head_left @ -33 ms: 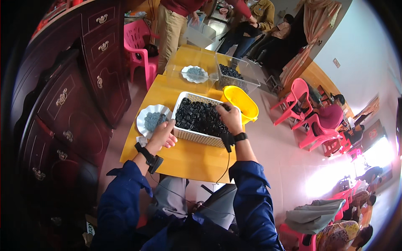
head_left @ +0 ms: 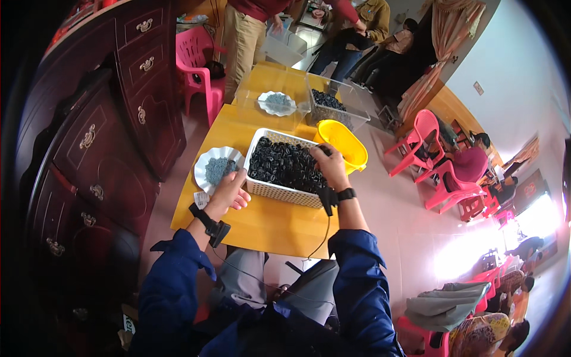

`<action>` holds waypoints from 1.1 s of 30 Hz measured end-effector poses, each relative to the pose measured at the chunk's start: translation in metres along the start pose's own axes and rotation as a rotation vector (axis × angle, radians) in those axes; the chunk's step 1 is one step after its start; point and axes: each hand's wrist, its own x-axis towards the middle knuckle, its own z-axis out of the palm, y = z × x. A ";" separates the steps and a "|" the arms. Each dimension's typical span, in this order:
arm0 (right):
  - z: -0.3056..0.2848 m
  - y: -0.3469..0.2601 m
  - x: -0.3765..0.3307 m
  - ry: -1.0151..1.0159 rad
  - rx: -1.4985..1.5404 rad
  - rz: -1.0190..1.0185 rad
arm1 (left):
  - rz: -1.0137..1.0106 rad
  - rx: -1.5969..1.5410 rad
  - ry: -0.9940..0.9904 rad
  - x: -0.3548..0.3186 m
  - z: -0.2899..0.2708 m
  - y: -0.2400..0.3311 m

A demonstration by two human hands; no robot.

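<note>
A white perforated basket (head_left: pixel 279 191) full of small black ring-like parts (head_left: pixel 282 163) stands on the yellow table (head_left: pixel 262 229). My right hand (head_left: pixel 333 169) is over the basket's right end, fingers bent together; whatever they pinch is hidden. Between the basket and a white scalloped plate (head_left: pixel 202 178) is my left hand (head_left: pixel 225 193), its thumb and forefinger closed at the plate's right edge. The other fingers curl loosely, and I cannot make out what the pinch holds. Small grey-blue pieces (head_left: pixel 216 169) lie heaped on the plate, with something dark beside my left fingertips.
Right behind the basket sits a yellow tub (head_left: pixel 351 143). Farther back are a clear bin of black parts (head_left: pixel 333 110) and another scalloped plate (head_left: pixel 276 111). A dark wooden cabinet (head_left: pixel 107 137) lines the left. People and pink chairs (head_left: pixel 422 140) occupy the room; thin cables hang from my wrists.
My right hand has shifted slightly to the right, toward the basket's right rim. My left hand stays almost where it was beside the plate.
</note>
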 end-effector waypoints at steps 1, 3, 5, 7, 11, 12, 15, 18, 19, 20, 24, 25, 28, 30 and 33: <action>-0.010 -0.006 -0.006 -0.033 0.152 0.039 | -0.008 -0.001 -0.009 -0.005 -0.001 -0.003; -0.013 -0.037 -0.033 -0.054 0.202 0.188 | 0.069 -0.068 0.019 -0.023 -0.015 -0.018; -0.024 -0.028 -0.056 -0.073 0.259 0.182 | 0.055 -0.073 0.001 -0.037 -0.013 -0.025; -0.032 -0.019 -0.085 -0.105 0.242 0.239 | 0.034 -0.055 -0.059 -0.054 -0.005 -0.035; -0.016 0.011 -0.132 -0.001 0.252 0.219 | -0.014 0.040 -0.141 -0.069 0.029 -0.055; -0.011 0.024 -0.134 0.040 0.260 0.126 | 0.001 0.098 -0.171 -0.070 0.039 -0.055; 0.008 0.024 -0.149 0.110 -0.042 -0.136 | 0.077 0.215 -0.231 -0.065 0.060 -0.076; 0.025 0.029 -0.167 0.112 -0.146 -0.231 | 0.275 0.461 -0.131 -0.058 0.080 -0.095; 0.029 0.037 -0.174 0.115 -0.179 -0.227 | 0.473 0.696 -0.068 -0.053 0.089 -0.101; 0.031 0.047 -0.179 0.149 -0.215 -0.226 | 0.461 0.747 -0.033 -0.063 0.103 -0.084; 0.044 0.069 -0.187 0.171 -0.285 -0.220 | 0.690 0.966 0.122 -0.044 0.126 -0.098; 0.043 0.069 -0.188 0.151 -0.340 -0.219 | 0.690 0.967 0.117 -0.044 0.129 -0.094; 0.043 0.068 -0.190 0.117 -0.445 -0.209 | 0.654 1.075 0.116 -0.040 0.134 -0.086; 0.047 0.067 -0.190 0.104 -0.527 -0.212 | 0.675 1.117 0.124 -0.036 0.136 -0.086; 0.047 0.068 -0.189 0.119 -0.544 -0.285 | 0.760 1.187 0.137 -0.032 0.141 -0.090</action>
